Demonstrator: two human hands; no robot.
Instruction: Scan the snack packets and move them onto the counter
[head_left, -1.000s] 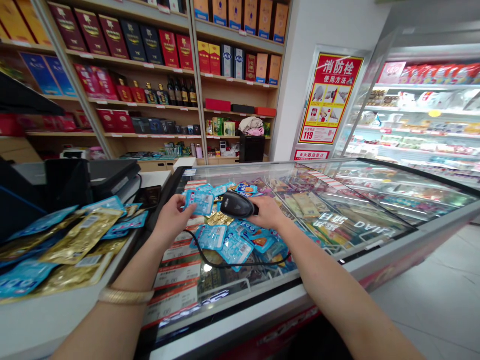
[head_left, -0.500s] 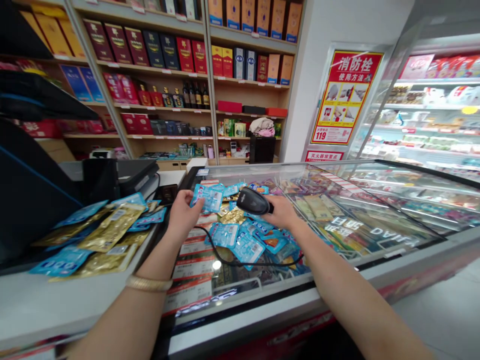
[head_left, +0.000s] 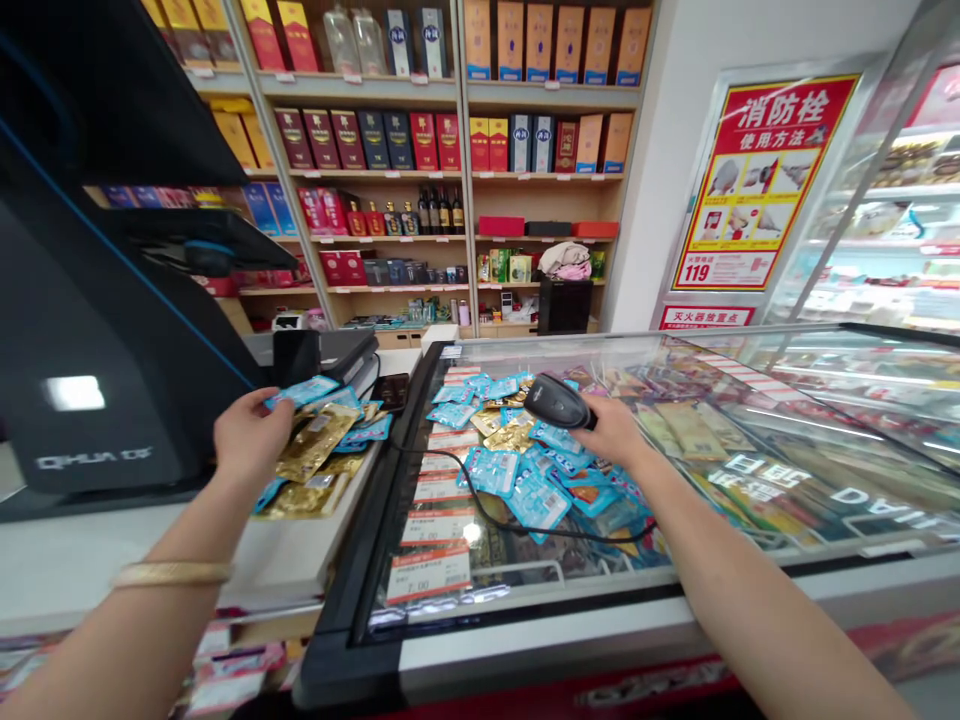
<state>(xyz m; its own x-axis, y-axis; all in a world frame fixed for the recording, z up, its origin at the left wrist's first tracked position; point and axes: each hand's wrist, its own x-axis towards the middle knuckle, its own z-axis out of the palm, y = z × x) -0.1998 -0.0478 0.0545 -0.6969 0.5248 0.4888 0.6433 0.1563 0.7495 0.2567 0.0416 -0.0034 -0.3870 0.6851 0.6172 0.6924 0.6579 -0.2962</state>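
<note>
My right hand (head_left: pixel 611 430) is wrapped around the handle of a black barcode scanner (head_left: pixel 556 402), held above the glass freezer lid. Beneath it lie loose blue snack packets (head_left: pixel 541 492) and gold snack packets (head_left: pixel 514 436). The scanner's black cable (head_left: pixel 480 500) loops across them. Over on the white counter, my left hand (head_left: pixel 253 432) pinches the edge of a blue snack packet (head_left: pixel 306 391) at the top of a second pile. Gold packets (head_left: pixel 319 440) and more blue ones lie right beside those fingers. My left fingertips are partly hidden.
A black checkout terminal (head_left: pixel 112 330) stands at the left, close to my left hand. The freezer's dark frame (head_left: pixel 375 500) divides counter from glass lid. A phone-like dark object (head_left: pixel 393 391) lies near the frame. Shelves of boxed bottles (head_left: pixel 420 140) line the back wall.
My left hand has moved left with a blue packet, from the freezer lid to the pile on the counter. My right hand still holds the scanner over the freezer. The view has turned left.
</note>
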